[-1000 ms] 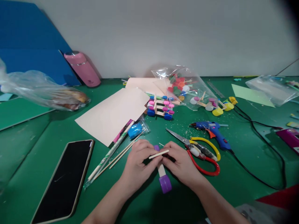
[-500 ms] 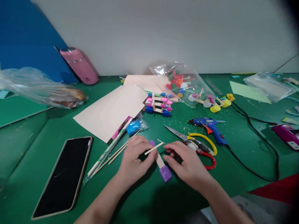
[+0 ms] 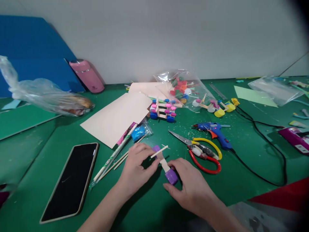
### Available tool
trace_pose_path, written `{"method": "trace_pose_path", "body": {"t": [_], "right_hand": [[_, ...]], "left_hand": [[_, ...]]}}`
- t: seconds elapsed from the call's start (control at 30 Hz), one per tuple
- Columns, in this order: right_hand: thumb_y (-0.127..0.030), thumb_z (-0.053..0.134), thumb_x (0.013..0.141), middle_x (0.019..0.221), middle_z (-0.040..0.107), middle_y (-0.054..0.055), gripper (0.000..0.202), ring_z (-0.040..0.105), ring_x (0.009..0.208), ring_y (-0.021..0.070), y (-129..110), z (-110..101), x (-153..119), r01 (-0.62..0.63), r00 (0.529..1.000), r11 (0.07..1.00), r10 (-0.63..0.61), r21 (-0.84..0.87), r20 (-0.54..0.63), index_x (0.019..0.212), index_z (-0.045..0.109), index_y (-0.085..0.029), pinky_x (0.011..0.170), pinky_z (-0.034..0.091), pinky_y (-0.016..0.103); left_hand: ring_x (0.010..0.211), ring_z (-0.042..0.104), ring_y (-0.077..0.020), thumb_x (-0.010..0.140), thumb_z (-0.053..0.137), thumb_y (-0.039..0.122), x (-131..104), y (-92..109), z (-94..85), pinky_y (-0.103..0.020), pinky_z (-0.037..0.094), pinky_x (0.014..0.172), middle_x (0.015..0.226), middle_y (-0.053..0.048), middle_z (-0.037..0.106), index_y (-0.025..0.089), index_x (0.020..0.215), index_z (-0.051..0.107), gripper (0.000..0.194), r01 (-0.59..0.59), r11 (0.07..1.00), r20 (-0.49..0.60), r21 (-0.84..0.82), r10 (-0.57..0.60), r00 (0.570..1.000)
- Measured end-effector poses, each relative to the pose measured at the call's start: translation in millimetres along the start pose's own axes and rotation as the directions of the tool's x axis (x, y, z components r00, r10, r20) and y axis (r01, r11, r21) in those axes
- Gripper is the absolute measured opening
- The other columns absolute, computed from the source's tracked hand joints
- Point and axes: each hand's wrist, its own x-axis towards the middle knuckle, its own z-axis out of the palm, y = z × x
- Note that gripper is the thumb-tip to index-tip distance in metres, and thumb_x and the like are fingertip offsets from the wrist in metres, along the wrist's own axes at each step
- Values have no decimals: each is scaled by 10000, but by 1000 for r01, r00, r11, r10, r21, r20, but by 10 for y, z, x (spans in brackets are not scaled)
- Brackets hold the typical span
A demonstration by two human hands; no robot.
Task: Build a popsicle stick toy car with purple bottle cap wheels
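Note:
Between the thumb and fingers of my left hand [image 3: 138, 164] is a short pale stick [image 3: 159, 151], its free end pointing up and right. Below it on the table lies a flat wooden stick [image 3: 165, 165] with a purple block [image 3: 171, 176] at its near end and another purple piece at its far end. My right hand [image 3: 187, 183] is beside the near purple block, thumb and fingers apart around it; whether the fingertips touch it is unclear. Thin sticks [image 3: 120, 160] and a small bag with blue material [image 3: 138, 132] are left of my hands.
Scissors [image 3: 205, 164] and a blue glue gun [image 3: 212, 126] with a black cable lie to the right. A phone [image 3: 70, 182] rests at left. Pale card [image 3: 118, 117], small wheeled models [image 3: 163, 111] and a plastic bag of colored caps [image 3: 181, 87] are farther back.
My right hand has moved down and toward the near purple block. My left hand still holds the short stick. The whole view has shifted slightly.

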Motion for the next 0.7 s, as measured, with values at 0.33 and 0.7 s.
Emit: {"method": "trace_pose_path", "body": {"t": [0.33, 0.7], "right_hand": [[-148, 540, 738, 966, 591, 86, 265, 542, 892, 233, 134, -13, -30, 62, 986, 997, -68, -44, -151, 1001, 552, -173, 778, 460, 382], [-260, 553, 774, 1029, 594, 77, 241, 555, 958, 241, 402, -225, -117, -14, 855, 999, -11, -45, -518, 1012, 539, -229, 811, 466, 391]], "left_hand": [[807, 580, -196, 752, 516, 165, -204, -98, -99, -340, 472, 711, 814, -55, 619, 187, 847, 623, 146, 65, 993, 0, 95, -65, 998], [796, 548, -216, 792, 523, 254, -73, -74, 34, -360, 427, 684, 850, -72, 612, 183, 892, 606, 148, -153, 921, 260, 359, 59, 964]]}}
